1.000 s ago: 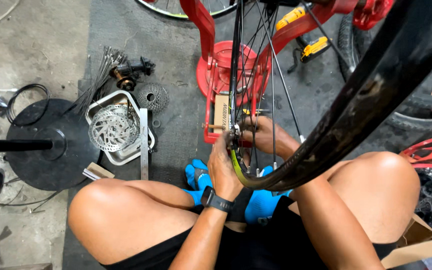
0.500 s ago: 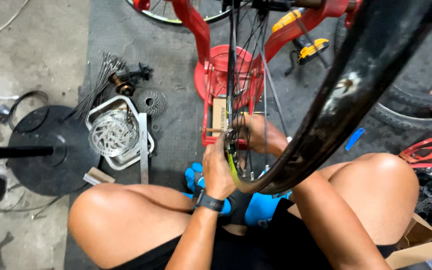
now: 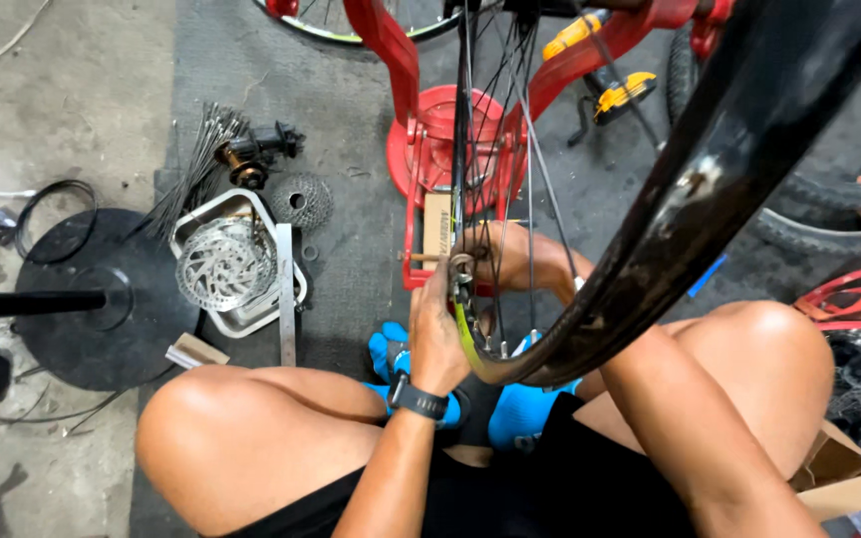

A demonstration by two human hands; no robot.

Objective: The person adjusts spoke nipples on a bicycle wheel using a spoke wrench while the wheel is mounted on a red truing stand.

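Far out to the left of the person's left hand: a round black stand base (image 3: 102, 299) on the concrete, with a dark pole lying across it. Closer in, still left of that hand, a metal tray (image 3: 251, 317) holds a brake disc rotor (image 3: 219, 265). Beyond the tray lie a bundle of loose spokes (image 3: 191, 174), a black hub (image 3: 256, 151) and a cassette sprocket (image 3: 301, 199), all on the grey mat.

Left hand (image 3: 437, 334): raised, black watch at the wrist, fingers curled against the near side of the wheel rim (image 3: 650, 249), thumb up beside a small round metal tool (image 3: 462, 265) at the spokes. It looks pinched on that tool, but the grip itself is partly hidden; I cannot tell for certain.

The rim stands upright in a red truing stand (image 3: 421, 149), directly in front of the seated person, between the knees.

Right hand (image 3: 510, 261): just behind the spokes, opposite the left hand, fingers wrapped round the rim's far side, bracing it.

Further right of the right hand: a yellow cordless drill (image 3: 615, 95) and spare tyres (image 3: 829, 214).

Judgement: step in hand is adjusting spoke tension at one nipple. Next move calls for a small, controlled turn with the rim held steady.
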